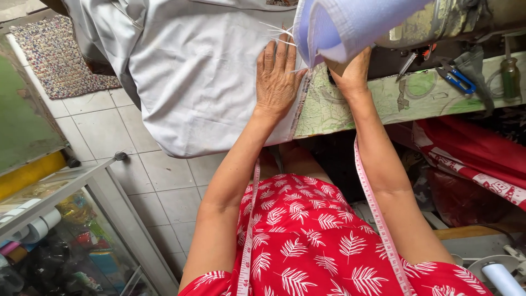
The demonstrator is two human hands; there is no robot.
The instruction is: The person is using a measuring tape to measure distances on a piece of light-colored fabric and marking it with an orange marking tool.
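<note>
The pale grey cotton garment [192,71] drapes over the desk's [383,101] left end, soft, light and floppy; it looks best held flat near its hem. The left hand [278,77] presses it down, fingers spread and released. The right hand [350,74] lies beside it; its fingers are hidden under lilac folded cloth [350,24].

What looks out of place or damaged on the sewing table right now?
Loose white threads stick out at the grey cloth's edge, beside the left hand. The table top is worn and patchy. The right hand sits under a lilac cloth. Nothing is spilled.
</note>
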